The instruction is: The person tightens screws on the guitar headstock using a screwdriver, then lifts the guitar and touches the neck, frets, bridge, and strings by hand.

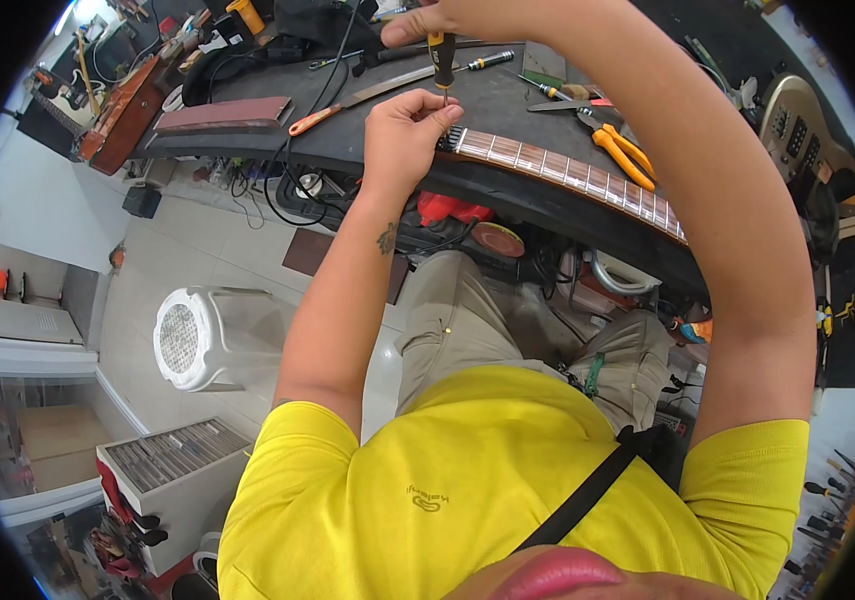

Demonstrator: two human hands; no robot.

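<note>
A guitar neck (568, 172) with a light, inlaid fretboard lies along the bench's near edge, its left end beside my left hand (413, 128). The fingertips of that hand are pinched around the lower shaft of a screwdriver, hiding its tip. Upright above them stands the screwdriver's black and yellow handle (443, 62). My right hand (433, 22) is at the handle's top, partly cut off by the frame edge, with one digit stretched out to the left. Orange-handled pliers (624, 156) lie just behind the neck.
On the dark bench (333, 135) are an orange-handled file (358, 101), a reddish-brown strip (223, 114), small screwdrivers (491, 60) and a black cable. A guitar body (798, 130) is at the right. A white stool (210, 338) and a drawer cabinet (176, 455) stand left.
</note>
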